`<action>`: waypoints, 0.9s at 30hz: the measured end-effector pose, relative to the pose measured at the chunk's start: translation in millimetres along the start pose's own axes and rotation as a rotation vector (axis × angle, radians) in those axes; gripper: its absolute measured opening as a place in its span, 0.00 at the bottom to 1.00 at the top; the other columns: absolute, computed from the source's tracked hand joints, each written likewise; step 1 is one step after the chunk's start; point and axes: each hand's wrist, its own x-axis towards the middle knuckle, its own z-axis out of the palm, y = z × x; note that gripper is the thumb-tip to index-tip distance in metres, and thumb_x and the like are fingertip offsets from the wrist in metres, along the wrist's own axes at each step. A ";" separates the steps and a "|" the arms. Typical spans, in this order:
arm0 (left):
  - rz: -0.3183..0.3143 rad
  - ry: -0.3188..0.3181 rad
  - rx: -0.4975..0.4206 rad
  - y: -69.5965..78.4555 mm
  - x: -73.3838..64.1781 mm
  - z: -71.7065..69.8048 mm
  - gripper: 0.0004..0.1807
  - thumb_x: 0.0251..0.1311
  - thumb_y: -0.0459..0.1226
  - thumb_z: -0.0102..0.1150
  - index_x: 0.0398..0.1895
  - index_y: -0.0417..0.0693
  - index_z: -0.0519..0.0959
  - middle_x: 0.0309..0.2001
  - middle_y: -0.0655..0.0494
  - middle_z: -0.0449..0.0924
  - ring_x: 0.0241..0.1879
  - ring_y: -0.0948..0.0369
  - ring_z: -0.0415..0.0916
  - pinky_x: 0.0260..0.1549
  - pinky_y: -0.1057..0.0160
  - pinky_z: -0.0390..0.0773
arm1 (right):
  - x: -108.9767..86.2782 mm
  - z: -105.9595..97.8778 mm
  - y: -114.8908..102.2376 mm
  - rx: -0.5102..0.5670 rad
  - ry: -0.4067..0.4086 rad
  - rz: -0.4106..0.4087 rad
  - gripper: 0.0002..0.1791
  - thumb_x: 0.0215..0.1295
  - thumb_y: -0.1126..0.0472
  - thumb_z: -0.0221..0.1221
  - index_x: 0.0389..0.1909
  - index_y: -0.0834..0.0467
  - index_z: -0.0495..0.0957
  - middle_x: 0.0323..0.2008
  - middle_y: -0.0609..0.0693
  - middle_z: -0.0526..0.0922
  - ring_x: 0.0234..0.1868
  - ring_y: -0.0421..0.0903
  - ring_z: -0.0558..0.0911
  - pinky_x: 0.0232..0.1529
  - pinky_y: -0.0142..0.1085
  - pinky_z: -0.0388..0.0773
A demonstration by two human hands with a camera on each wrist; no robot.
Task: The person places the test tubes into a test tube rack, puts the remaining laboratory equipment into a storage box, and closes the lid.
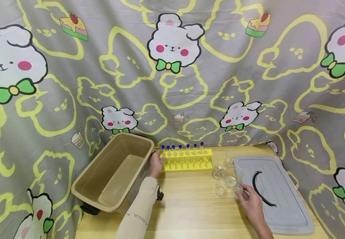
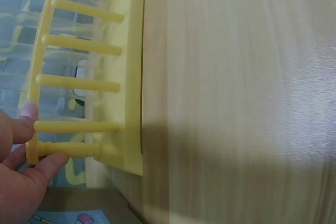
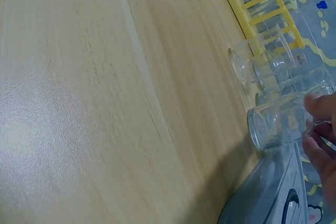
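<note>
My left hand (image 1: 156, 163) grips the left end of a yellow test tube rack (image 1: 187, 169); in the left wrist view, thumb and fingers (image 2: 51, 166) are around its end post and upper bar. Several clear test tubes with blue caps (image 1: 188, 146) stand upright in the rack. Over on the right, my right hand (image 1: 252, 203) pinches the upper rim of a small glass beaker (image 3: 270, 124), which stands on the table. Close around it is other clear glassware: another small beaker (image 1: 219, 190), a stoppered round vessel (image 1: 218, 172) and a larger glass vessel (image 1: 232, 177).
A deep brown plastic bin (image 1: 84, 196) stands at the left, beside my left forearm. The grey lid (image 1: 286, 199) with a black handle (image 1: 260, 189) lies at the right, next to the glassware. Behind the wooden table (image 1: 196, 212) hangs a patterned curtain (image 1: 172, 86).
</note>
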 end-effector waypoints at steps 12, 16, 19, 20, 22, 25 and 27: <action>-0.033 0.020 0.003 -1.7 15.3 8.5 0.24 0.60 0.24 0.67 0.61 0.33 0.79 0.60 0.37 0.78 0.61 0.43 0.76 0.62 0.48 0.76 | 1.0 1.7 0.5 -0.005 -0.013 0.010 0.23 0.50 0.80 0.73 0.49 0.71 0.82 0.45 0.65 0.85 0.47 0.64 0.85 0.48 0.14 0.72; -0.065 -0.004 0.001 -4.3 19.9 7.8 0.25 0.62 0.25 0.66 0.63 0.35 0.77 0.63 0.38 0.76 0.63 0.43 0.74 0.63 0.49 0.76 | 0.9 4.4 0.5 0.010 -0.006 0.004 0.23 0.49 0.80 0.73 0.48 0.71 0.82 0.45 0.64 0.85 0.47 0.63 0.86 0.48 0.16 0.74; -0.040 0.004 0.012 -7.1 20.7 8.3 0.23 0.62 0.24 0.66 0.62 0.35 0.78 0.62 0.38 0.78 0.62 0.43 0.75 0.61 0.49 0.77 | 0.1 6.2 2.2 0.010 -0.005 0.006 0.23 0.49 0.80 0.74 0.48 0.70 0.82 0.45 0.64 0.86 0.46 0.63 0.86 0.47 0.17 0.75; -0.027 0.010 0.020 -7.7 20.6 8.6 0.23 0.61 0.24 0.66 0.61 0.34 0.78 0.61 0.38 0.78 0.61 0.43 0.76 0.60 0.48 0.78 | -0.4 6.5 2.8 0.010 -0.006 0.009 0.23 0.48 0.80 0.74 0.48 0.70 0.82 0.45 0.63 0.86 0.46 0.62 0.86 0.47 0.17 0.76; -0.019 0.015 0.022 -8.0 20.7 8.9 0.23 0.61 0.24 0.67 0.60 0.35 0.79 0.61 0.39 0.78 0.61 0.43 0.76 0.60 0.48 0.78 | -1.1 6.4 3.3 0.004 -0.007 0.008 0.23 0.48 0.80 0.74 0.48 0.69 0.82 0.45 0.63 0.86 0.46 0.62 0.86 0.47 0.17 0.76; -0.020 0.001 0.018 -6.7 20.4 9.7 0.23 0.62 0.25 0.66 0.62 0.35 0.78 0.63 0.39 0.76 0.63 0.43 0.74 0.62 0.49 0.76 | -1.2 4.7 2.9 -0.006 0.004 -0.002 0.23 0.47 0.80 0.74 0.47 0.69 0.82 0.44 0.63 0.86 0.45 0.62 0.86 0.47 0.17 0.76; -0.022 -0.011 0.013 -4.5 20.2 10.0 0.24 0.63 0.26 0.66 0.63 0.35 0.77 0.66 0.38 0.74 0.65 0.43 0.72 0.64 0.49 0.74 | -0.6 3.2 2.4 -0.008 0.011 -0.008 0.23 0.47 0.80 0.74 0.47 0.70 0.82 0.44 0.63 0.86 0.45 0.63 0.86 0.46 0.17 0.76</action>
